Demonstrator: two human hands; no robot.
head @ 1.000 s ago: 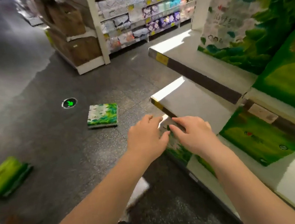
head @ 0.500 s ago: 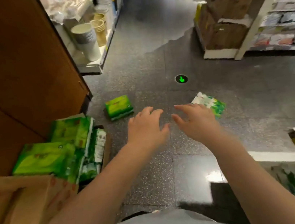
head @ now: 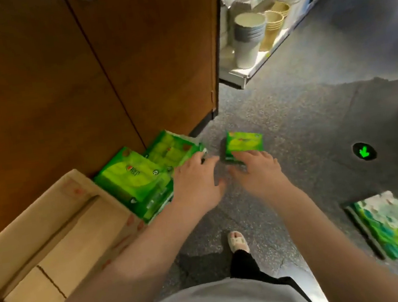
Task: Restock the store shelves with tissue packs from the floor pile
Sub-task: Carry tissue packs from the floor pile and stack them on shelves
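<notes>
A pile of green tissue packs (head: 142,174) leans against a brown cabinet on the floor. One single green pack (head: 244,143) lies apart on the grey floor just right of the pile. A green-and-white pack (head: 389,223) lies further right, nearer to me. My left hand (head: 197,180) reaches out with fingers spread, its fingertips at the right edge of the pile. With relaxed fingers, my right hand (head: 257,170) stretches toward the single pack, fingertips at its near edge. Neither hand holds anything.
An open cardboard box (head: 59,237) stands at the left by the cabinet (head: 79,73). A low shelf (head: 252,66) with stacked cups is at the back right. A green arrow marker (head: 364,152) is set in the floor. My foot (head: 237,241) is below the hands.
My view has swung left from the shelves to the floor pile. Both hands left the shelf pack and now reach down toward the green packs by the cabinet.
</notes>
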